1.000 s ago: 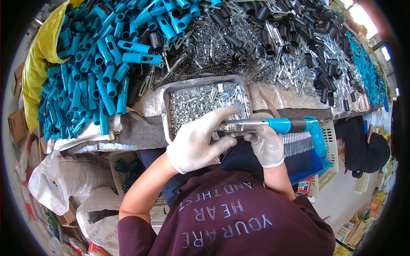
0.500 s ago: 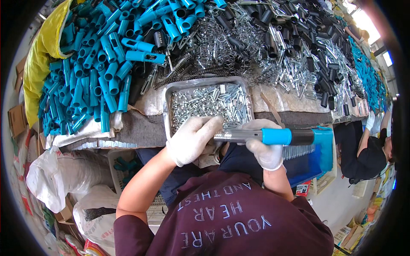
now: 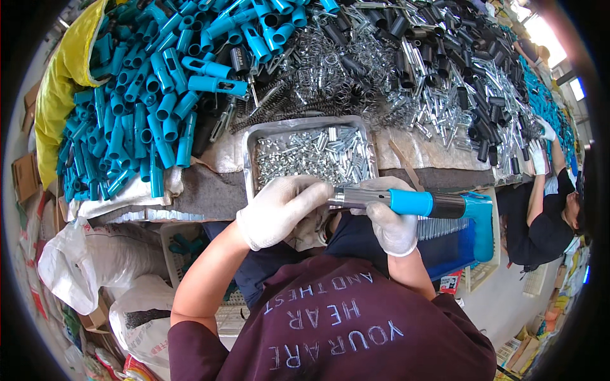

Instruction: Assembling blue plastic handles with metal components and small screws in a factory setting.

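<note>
My right hand [image 3: 392,222], in a white glove, wraps around a tube-shaped tool [image 3: 412,202] with a silver metal barrel, a bright blue collar, a black section and a teal end that bends downward like a handle. The tool lies nearly level, its barrel pointing left. My left hand [image 3: 284,211], also gloved in white, closes at the barrel's tip; its fingers partly hide that end, and whether they pinch a small part too is hidden. Just beyond both hands, a metal tray [image 3: 249,166] holds many small silver screws and pins.
Teal tubular housings [image 3: 166,117] are heaped at the left beside a yellow sack [image 3: 58,95]. Springs [image 3: 311,70], black sleeves and metal rods cover the table's middle and right. A blue bin [image 3: 445,254] stands below at the right. A co-worker [image 3: 540,222] reaches over the table.
My left hand has shifted slightly left and down along the barrel, showing its tip differently. The tool has tilted slightly. At the right, the co-worker's gloved hands have moved onto the piled parts.
</note>
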Tool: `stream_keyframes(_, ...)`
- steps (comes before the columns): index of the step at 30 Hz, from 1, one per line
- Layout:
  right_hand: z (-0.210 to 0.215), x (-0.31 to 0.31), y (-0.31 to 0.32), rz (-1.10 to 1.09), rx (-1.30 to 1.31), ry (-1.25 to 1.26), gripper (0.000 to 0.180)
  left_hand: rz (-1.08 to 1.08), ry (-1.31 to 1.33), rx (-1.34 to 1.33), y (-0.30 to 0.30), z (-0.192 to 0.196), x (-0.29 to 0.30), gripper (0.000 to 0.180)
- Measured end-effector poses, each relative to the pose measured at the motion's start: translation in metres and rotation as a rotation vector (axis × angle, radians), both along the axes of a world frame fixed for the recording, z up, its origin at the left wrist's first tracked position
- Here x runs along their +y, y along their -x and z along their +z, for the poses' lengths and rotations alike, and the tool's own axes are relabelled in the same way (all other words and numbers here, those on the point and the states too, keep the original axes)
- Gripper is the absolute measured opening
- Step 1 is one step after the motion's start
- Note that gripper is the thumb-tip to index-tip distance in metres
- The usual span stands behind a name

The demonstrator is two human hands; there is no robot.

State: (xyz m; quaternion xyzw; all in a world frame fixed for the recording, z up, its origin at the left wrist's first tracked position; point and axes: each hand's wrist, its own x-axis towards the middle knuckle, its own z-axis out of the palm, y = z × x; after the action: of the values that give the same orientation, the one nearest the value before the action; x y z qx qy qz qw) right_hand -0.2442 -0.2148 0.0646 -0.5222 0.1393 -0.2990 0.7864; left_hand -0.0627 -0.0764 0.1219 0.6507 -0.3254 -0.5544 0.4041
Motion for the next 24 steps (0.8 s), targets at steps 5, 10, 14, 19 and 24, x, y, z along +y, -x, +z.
stream_keyframes(5, 0.003, 0.006, -0.002, 0.024, -0.06, -0.286, 0.035, 0.0, 0.454, -0.542, 0.007, -0.002, -0.002, 0.026)
stream_keyframes(10, 0.006, 0.005, -0.002, -0.009, -0.064, -0.463, 0.035, -0.008, 0.533, -0.801, 0.012, -0.001, -0.004, 0.025)
stream_keyframes(14, 0.006, -0.002, 0.001, -0.006, -0.055, -0.12, 0.031, 0.12, 0.073, 0.166, 0.01, 0.01, -0.006, 0.039)
stream_keyframes(19, 0.008, -0.024, -0.002, 0.037, -0.103, 0.678, 0.029, 0.024, -0.112, 0.246, -0.004, 0.012, -0.008, 0.04)
stream_keyframes(24, 0.002, -0.009, 0.005, 0.036, -0.027, -0.051, 0.036, -0.132, 0.384, -0.676, 0.001, 0.009, -0.009, 0.025)
